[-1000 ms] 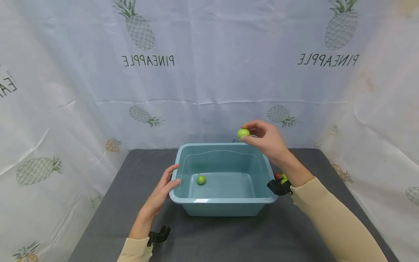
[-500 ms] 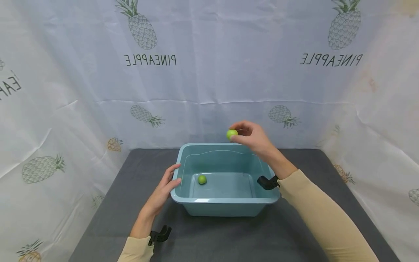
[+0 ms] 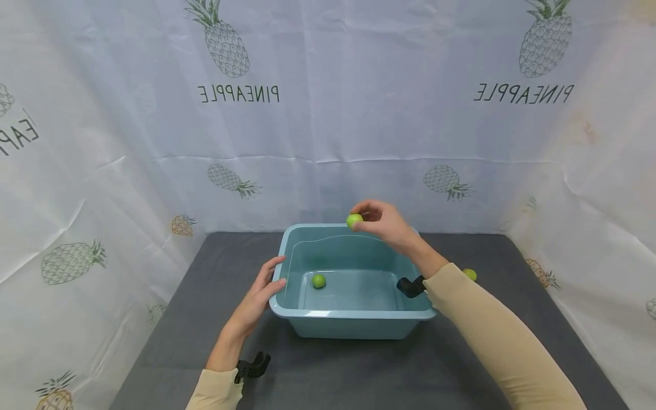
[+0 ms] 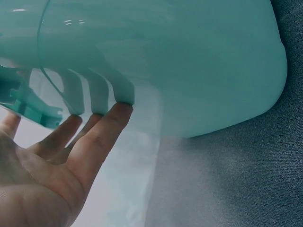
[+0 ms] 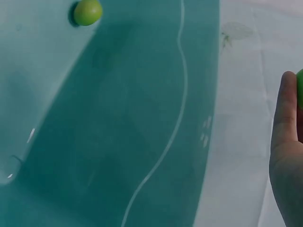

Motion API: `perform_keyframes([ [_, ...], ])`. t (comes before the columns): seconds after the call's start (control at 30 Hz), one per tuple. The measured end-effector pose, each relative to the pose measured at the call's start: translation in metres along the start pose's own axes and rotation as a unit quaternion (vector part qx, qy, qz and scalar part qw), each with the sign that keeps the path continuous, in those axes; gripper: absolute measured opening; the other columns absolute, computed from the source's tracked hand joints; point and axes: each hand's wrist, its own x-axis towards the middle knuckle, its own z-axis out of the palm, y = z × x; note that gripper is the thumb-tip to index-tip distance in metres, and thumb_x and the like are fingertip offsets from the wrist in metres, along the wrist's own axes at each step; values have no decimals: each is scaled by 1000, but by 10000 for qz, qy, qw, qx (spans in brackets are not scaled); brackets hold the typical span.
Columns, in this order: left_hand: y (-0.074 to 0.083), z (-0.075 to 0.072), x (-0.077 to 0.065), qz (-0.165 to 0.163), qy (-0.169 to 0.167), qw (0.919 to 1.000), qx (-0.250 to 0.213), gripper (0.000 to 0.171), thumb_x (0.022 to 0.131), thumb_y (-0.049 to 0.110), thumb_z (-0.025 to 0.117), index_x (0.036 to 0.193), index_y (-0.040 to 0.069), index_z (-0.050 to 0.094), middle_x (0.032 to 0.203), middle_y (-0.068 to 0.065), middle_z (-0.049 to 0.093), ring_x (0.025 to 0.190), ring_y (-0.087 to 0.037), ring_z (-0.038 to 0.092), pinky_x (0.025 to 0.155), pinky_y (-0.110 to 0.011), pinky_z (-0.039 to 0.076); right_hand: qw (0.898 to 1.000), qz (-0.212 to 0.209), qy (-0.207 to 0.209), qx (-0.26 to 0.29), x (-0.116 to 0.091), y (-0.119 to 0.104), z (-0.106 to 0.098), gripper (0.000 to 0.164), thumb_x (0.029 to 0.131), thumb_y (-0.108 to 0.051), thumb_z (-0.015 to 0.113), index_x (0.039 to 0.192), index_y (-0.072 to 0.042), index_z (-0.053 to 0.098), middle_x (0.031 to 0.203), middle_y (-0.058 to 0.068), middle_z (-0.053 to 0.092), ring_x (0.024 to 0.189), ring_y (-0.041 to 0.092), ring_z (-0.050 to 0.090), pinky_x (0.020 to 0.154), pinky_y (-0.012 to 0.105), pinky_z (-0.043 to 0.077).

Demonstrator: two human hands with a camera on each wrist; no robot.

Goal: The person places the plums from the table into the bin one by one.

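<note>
My right hand [image 3: 384, 223] pinches a small round green fruit or ball [image 3: 354, 221] between thumb and fingers, above the far rim of a blue-green plastic basin [image 3: 353, 314]. The right wrist view shows only part of this hand [image 5: 289, 142], with the green ball [image 5: 300, 90] cut off at the edge. A similar green ball [image 3: 318, 281] lies on the basin floor, left of the middle. My left hand [image 3: 253, 302] rests at the basin's left rim. In the left wrist view, its extended fingers [image 4: 97, 142] touch the outer wall [image 4: 208, 71].
Another green ball [image 3: 469, 274] lies on the dark grey table [image 3: 215, 267] right of the basin, partly behind my right sleeve [image 3: 492, 319]. A pale cloth [image 3: 328, 114] printed with pineapples hangs behind and at both sides.
My right hand has carried the green ball leftward across the basin's far side, then slightly down. A green ball on the right has come into sight. My left hand stays at the rim.
</note>
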Motion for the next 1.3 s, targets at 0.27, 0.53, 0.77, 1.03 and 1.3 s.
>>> perform_keyframes([
  [0.27, 2, 0, 0, 42, -12, 10000, -9, 56, 107, 33, 51, 157, 26, 26, 162, -17, 23, 136, -50, 38, 96, -57, 45, 9993, 66, -317, -204, 7, 18, 12, 31, 91, -6, 73, 120, 0, 65, 116, 15, 65, 106, 28, 63, 91, 46, 49],
  [0.53, 2, 1, 1, 60, 2, 10000, -3, 55, 108, 32, 50, 157, 26, 26, 162, -17, 23, 135, -51, 38, 95, -58, 46, 9966, 247, -616, -496, 10, 24, 20, 29, 91, -8, 73, 118, -4, 66, 117, 11, 64, 106, 28, 62, 87, 41, 50],
  [0.77, 2, 1, 0, 28, 28, 10000, 44, 56, 107, 34, 50, 157, 26, 26, 162, -17, 23, 136, -49, 39, 95, -55, 46, 9912, 198, -1018, -821, 11, 33, 28, 27, 93, -8, 72, 119, -3, 67, 115, 10, 64, 101, 25, 63, 88, 39, 52],
  [1.03, -1, 1, 0, -13, 67, 10000, 52, 56, 107, 34, 51, 157, 27, 26, 161, -17, 25, 135, -47, 41, 94, -53, 47, 9883, 173, -1301, -777, 11, 39, 35, 34, 93, -9, 72, 123, 4, 64, 115, 13, 65, 102, 27, 63, 88, 40, 51],
  [1.3, 0, 1, -2, 25, 73, 10000, 51, 56, 107, 33, 51, 157, 27, 26, 161, -17, 25, 136, -50, 39, 93, -52, 46, 9832, 631, -1545, -735, 12, 45, 42, 33, 93, -12, 74, 124, -2, 65, 115, 7, 66, 104, 24, 63, 92, 39, 50],
])
